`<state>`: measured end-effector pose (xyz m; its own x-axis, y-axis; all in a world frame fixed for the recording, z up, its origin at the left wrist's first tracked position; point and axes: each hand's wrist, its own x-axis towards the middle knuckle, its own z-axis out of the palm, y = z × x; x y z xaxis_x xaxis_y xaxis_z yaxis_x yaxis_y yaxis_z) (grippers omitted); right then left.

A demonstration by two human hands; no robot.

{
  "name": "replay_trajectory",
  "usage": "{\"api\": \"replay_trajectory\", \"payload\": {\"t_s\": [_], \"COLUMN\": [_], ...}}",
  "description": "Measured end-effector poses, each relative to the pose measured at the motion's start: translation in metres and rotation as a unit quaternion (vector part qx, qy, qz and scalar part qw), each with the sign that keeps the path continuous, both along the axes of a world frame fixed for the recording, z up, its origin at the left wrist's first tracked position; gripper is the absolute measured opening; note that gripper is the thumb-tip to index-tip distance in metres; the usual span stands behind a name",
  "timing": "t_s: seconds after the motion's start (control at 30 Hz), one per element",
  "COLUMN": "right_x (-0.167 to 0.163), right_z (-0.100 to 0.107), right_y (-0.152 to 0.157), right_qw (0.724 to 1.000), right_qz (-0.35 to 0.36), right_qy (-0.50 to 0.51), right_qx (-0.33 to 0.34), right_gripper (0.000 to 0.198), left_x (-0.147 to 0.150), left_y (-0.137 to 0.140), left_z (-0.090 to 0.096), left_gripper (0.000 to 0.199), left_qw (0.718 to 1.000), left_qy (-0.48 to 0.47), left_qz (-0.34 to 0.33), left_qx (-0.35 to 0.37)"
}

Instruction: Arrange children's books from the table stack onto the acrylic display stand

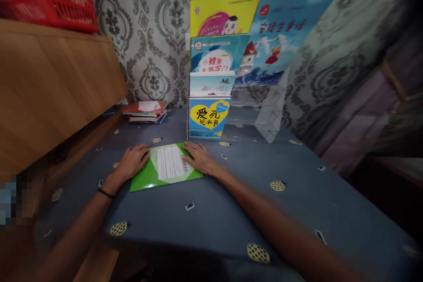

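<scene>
A green book (pixel 140 180) lies on the cloth-covered table, showing a pale panel with blocks of printed text. My left hand (pixel 134 161), with a dark band on its wrist, is at the book's upper left edge. Its fingers are bent and close together against that edge; the fingertips are partly hidden. Across the upper right part of the book rests my right hand (pixel 200 158), fingers stretched out and thumb apart on the cover. Just behind the book, a clear display rack (pixel 272 119) holds a blue and yellow book (pixel 209 119) in its lowest front slot.
Higher in the rack stand a yellow book (pixel 224 4), a teal book (pixel 220 53), a pale book (pixel 211 83) and a large blue book (pixel 284 31). A book stack (pixel 145 112) lies back left. A wooden cabinet (pixel 56 88) carries a red basket (pixel 66 9).
</scene>
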<state>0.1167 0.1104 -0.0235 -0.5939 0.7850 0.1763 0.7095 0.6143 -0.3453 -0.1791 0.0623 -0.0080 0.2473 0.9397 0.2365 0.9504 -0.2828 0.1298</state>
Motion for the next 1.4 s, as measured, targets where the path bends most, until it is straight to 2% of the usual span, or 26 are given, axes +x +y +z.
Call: {"api": "replay_trajectory", "payload": {"t_s": [0.13, 0.3, 0.63, 0.8, 1.1, 1.23, 1.4], "right_x": [-0.001, 0.0, 0.002, 0.004, 0.009, 0.011, 0.012], "right_z": [0.005, 0.005, 0.002, 0.001, -0.006, -0.007, -0.007], "right_y": [-0.004, -0.005, -0.003, -0.001, 0.01, 0.013, 0.013], "right_qw": [1.0, 1.0, 0.998, 0.995, 0.984, 0.977, 0.968], "right_qz": [-0.01, -0.013, -0.021, -0.046, -0.1, -0.108, -0.115], "right_qy": [0.005, 0.016, 0.047, 0.081, 0.148, 0.182, 0.22], "right_qx": [0.011, 0.02, 0.022, 0.019, -0.009, -0.019, -0.033], "right_gripper": [0.05, 0.047, 0.044, 0.04, 0.043, 0.045, 0.05], "left_x": [0.026, 0.047, 0.089, 0.104, 0.117, 0.127, 0.136], "left_y": [-0.004, -0.007, 0.002, 0.005, 0.008, 0.013, 0.017], "left_z": [0.006, 0.016, 0.033, 0.03, 0.025, 0.023, 0.023], "left_gripper": [0.039, 0.042, 0.047, 0.039, 0.042, 0.038, 0.049], "left_qw": [0.997, 0.996, 0.982, 0.981, 0.978, 0.978, 0.976], "left_qy": [0.071, 0.073, 0.166, 0.178, 0.199, 0.205, 0.216], "left_qz": [0.008, 0.002, 0.058, 0.035, 0.046, 0.022, 0.002], "left_qx": [-0.003, -0.049, -0.075, -0.067, -0.041, -0.036, -0.033]}}
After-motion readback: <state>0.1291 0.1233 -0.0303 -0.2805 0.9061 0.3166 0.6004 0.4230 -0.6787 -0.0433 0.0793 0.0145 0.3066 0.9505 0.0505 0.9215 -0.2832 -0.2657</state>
